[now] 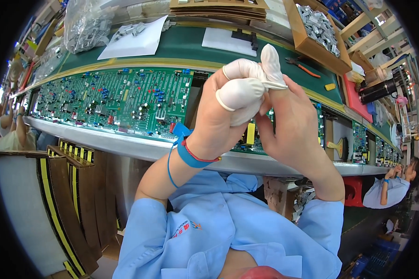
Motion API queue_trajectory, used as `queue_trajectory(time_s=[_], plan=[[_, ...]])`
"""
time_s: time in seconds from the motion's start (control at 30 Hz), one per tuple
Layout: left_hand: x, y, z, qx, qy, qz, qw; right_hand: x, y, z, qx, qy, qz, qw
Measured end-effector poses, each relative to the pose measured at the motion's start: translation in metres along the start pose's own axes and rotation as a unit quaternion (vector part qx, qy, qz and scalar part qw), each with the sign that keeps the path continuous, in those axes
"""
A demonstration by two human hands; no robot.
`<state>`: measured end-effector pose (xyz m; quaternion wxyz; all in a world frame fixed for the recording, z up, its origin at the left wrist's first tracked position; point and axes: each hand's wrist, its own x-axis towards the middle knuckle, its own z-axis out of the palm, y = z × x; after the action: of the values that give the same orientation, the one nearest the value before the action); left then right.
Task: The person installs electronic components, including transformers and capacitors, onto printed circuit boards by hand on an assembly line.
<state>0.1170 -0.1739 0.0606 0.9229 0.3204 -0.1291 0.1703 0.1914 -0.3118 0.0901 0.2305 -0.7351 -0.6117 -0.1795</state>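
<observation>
White rubber finger cots (241, 94) cover the thumb and fingers of my left hand (214, 109). Its covered fingertips pinch the rolled rim of another white finger cot (270, 64), which sits on a raised finger of my right hand (293, 123). That cot's tip stands up loose and wrinkled. The other right fingers are bare and loosely bent, with nothing visibly held. A blue wrist strap (191, 156) with a cord circles my left wrist. Both hands are above a row of green circuit boards (144, 100) carrying many components; they hide part of the row.
Beyond the boards lie orange-handled pliers (307, 69), a white pad (230, 42) and a cardboard box (307, 46) of metal parts. A brush (337, 146) rests right of my hands. Cardboard dividers (74, 195) stand low left. A co-worker (386, 190) sits far right.
</observation>
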Motion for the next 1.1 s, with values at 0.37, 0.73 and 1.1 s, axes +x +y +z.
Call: queue_trajectory(time_s=[0.37,0.73,1.1], plan=[[0.009,0.002,0.002,0.521,0.006,0.197,0.830,-0.003,0.009,0.018,-0.215,0.027,0.006,0.976],[0.002,0.000,-0.017,0.639,-0.133,0.380,0.655,-0.002,0.015,0.015,-0.022,0.040,0.002,0.999],[-0.002,-0.004,-0.007,0.534,-0.219,0.346,0.740,-0.010,-0.003,0.002,0.776,-0.005,0.124,0.618]])
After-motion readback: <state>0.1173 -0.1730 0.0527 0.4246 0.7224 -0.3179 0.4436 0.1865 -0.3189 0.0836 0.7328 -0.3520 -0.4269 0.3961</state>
